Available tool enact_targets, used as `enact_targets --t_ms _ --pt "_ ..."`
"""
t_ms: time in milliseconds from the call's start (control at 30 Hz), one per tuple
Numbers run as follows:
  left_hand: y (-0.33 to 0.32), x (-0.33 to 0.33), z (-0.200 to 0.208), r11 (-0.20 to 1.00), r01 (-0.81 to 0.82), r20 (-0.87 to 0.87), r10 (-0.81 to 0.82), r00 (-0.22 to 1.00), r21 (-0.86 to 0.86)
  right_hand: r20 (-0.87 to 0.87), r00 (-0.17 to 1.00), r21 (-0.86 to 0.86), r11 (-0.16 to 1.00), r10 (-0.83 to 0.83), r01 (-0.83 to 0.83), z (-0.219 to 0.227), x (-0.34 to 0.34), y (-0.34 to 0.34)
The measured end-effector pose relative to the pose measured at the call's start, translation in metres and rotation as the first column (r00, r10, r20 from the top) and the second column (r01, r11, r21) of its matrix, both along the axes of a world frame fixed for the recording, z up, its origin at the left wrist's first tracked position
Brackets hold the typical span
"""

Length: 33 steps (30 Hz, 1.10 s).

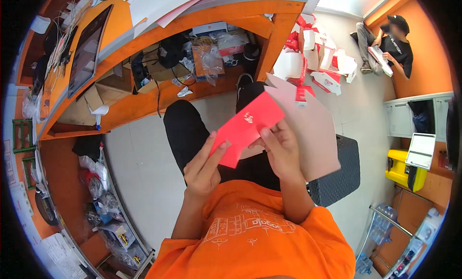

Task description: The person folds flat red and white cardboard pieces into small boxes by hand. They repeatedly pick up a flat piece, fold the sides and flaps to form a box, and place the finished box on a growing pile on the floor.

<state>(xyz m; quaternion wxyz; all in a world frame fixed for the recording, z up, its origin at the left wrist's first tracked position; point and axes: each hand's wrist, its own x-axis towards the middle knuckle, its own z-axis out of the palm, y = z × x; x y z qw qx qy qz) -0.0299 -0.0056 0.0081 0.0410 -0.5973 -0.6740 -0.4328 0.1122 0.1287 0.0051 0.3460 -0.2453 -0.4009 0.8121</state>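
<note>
A: Position of the red card piece [260, 110]?

B: Near centre of view, above the black-trousered legs [185, 127]. Long axis runs 7 to 1 o'clock. Pale print on the upper face; the 7 o'clock end appears bent at a crease.

A: State of the hands?

B: Left hand [202, 171], at the card's 8 o'clock, pinches the lower end. Right hand [284, 151], at 4 o'clock, pinches the near edge: thumb on top, fingers curled beneath. Fingertip placement on the underside: cannot tell.

A: Surroundings?

B: Large pale cardboard sheets [313, 130] at 3 o'clock, just beside the right hand; black woven stool [346, 168] at 4. Heap of red-and-white boxes [329, 82] on the floor between 1 and 2.

A: Step in hand?

B: My judgement: shaping the card by hand, fold apparently unfinished.

A: Next move calls for?

B: Probably a firm left pinch while the right thumb presses along the crease. Risk: uneven pressure skews the fold.
</note>
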Motion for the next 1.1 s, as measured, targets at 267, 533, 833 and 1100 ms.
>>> enact_targets --t_ms 267,533,833,1100 --pt "0.001 0.005 0.008 0.984 0.078 -0.019 -0.082 0.996 -0.159 -0.018 0.997 -0.036 0.997 -0.07 0.069 -0.003 -0.003 -0.02" --pt "0.006 0.018 0.002 0.988 0.072 -0.123 -0.089 0.988 -0.14 0.021 0.986 -0.026 0.985 -0.167 0.168 -0.016 0.003 -0.055" --pt "0.025 0.019 0.028 0.959 0.177 0.404 -0.076 0.912 -0.219 0.078 0.993 0.151 0.985 -0.091 0.078 0.005 0.026 -0.042" --pt "0.027 0.016 0.028 0.937 0.264 0.344 -0.175 0.923 -0.23 0.268 0.884 0.773 0.633 -0.383 0.039 0.023 0.039 -0.01"
